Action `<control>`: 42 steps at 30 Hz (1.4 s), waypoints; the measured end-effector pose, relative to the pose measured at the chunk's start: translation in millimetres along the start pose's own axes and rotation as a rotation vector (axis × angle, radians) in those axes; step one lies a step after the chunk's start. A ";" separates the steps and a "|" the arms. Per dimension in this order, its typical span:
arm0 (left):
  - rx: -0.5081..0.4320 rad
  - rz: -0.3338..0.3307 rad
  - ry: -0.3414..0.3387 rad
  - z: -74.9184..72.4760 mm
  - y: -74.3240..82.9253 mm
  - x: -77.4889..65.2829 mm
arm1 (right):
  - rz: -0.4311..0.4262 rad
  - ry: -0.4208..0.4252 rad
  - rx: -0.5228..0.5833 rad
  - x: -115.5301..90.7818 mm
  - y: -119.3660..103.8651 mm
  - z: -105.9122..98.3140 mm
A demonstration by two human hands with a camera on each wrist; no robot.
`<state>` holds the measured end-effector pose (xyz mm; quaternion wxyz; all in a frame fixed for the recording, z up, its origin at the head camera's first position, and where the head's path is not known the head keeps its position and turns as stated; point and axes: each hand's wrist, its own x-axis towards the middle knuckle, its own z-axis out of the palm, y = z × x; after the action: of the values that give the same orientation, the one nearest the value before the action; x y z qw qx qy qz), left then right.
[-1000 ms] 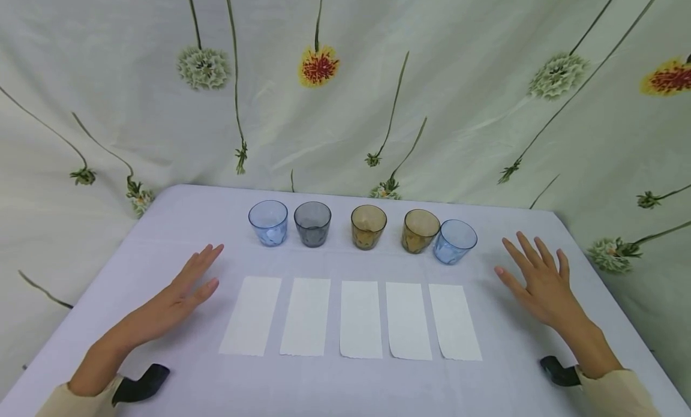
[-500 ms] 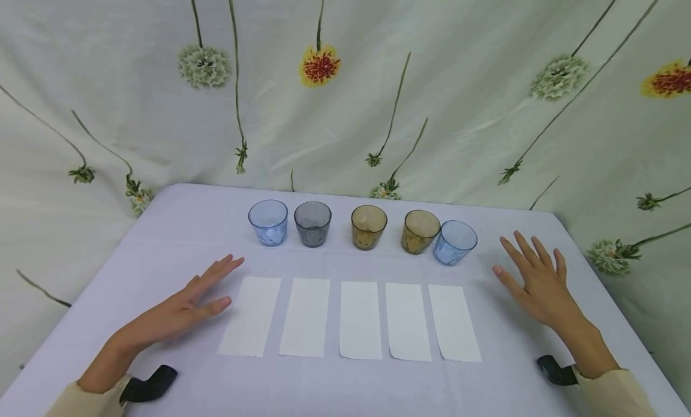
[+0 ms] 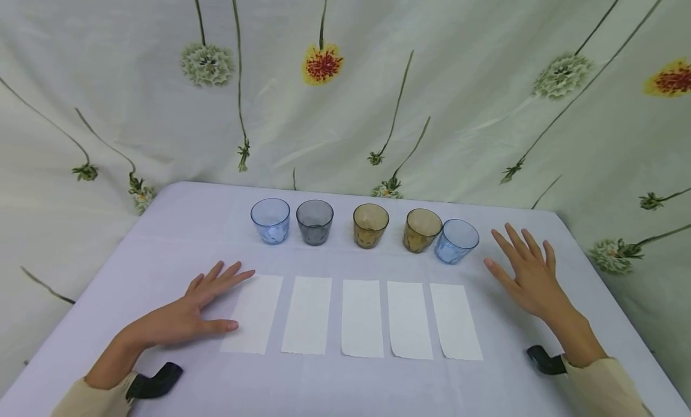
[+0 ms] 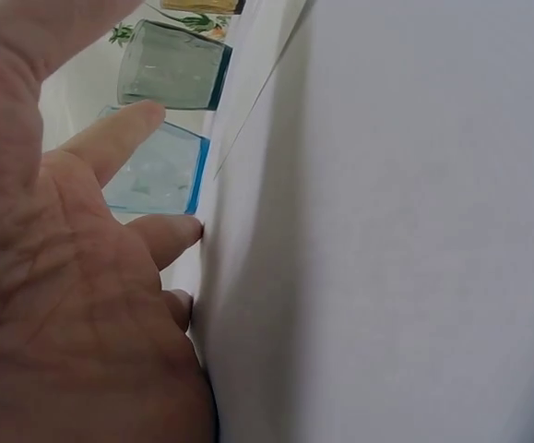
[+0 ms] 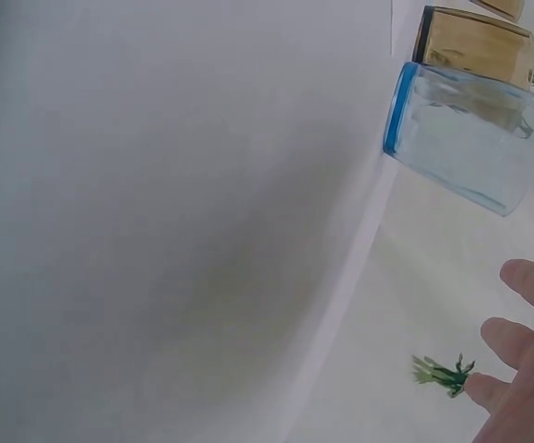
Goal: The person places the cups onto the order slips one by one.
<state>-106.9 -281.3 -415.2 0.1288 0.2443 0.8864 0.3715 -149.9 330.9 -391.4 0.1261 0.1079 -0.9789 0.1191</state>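
Spread fingers and an extended thumb mark my left hand (image 3: pixel 189 312), which is at the left edge of the leftmost white paper strip (image 3: pixel 258 318) and holds nothing. My right hand (image 3: pixel 531 282), also spread and holding nothing, is to the right of the right blue glass (image 3: pixel 456 243). Along the back stand a blue glass (image 3: pixel 270 222), a grey glass (image 3: pixel 315 224), an amber glass (image 3: pixel 370 226) and a second amber glass (image 3: pixel 421 231). That second amber glass appears to touch or overlap the right blue one. In the left wrist view, the grey glass (image 4: pixel 170 69) shows beyond the fingers.
Several white paper strips lie side by side in front of the glasses, among them a middle strip (image 3: pixel 361 319) and the rightmost strip (image 3: pixel 456 322). A white cloth covers the table (image 3: pixel 302 387). Behind it hangs a flower-print curtain (image 3: pixel 459 75).
My left hand has moved right and its fingers have spread, coming to the leftmost strip. My right hand has shifted slightly left toward the blue glass. The glasses and strips stay put.
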 end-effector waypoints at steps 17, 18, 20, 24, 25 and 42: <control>0.008 0.032 -0.024 6.6 -1.0 -0.3 | -0.028 -0.028 0.049 17.5 -13.8 2.0; 0.009 0.033 -0.025 6.5 -1.4 -0.4 | -0.031 -0.029 0.051 18.6 -14.2 2.4; 0.018 0.028 -0.026 5.9 -1.4 0.1 | -0.035 -0.035 0.058 21.0 -15.2 3.2; 0.027 0.028 -0.026 4.7 -2.0 0.9 | -0.052 -0.045 0.065 26.2 -17.5 5.6; 0.028 0.029 -0.024 4.7 -2.1 0.7 | -0.057 -0.049 0.070 27.6 -18.3 6.4; 0.031 0.057 -0.023 5.1 -5.0 -1.9 | -0.111 -0.122 0.312 46.2 -23.2 18.5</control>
<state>-104.8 -282.3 -422.3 0.1246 0.2758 0.8832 0.3583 -192.1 295.7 -391.3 0.0546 0.1869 -0.9470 0.2556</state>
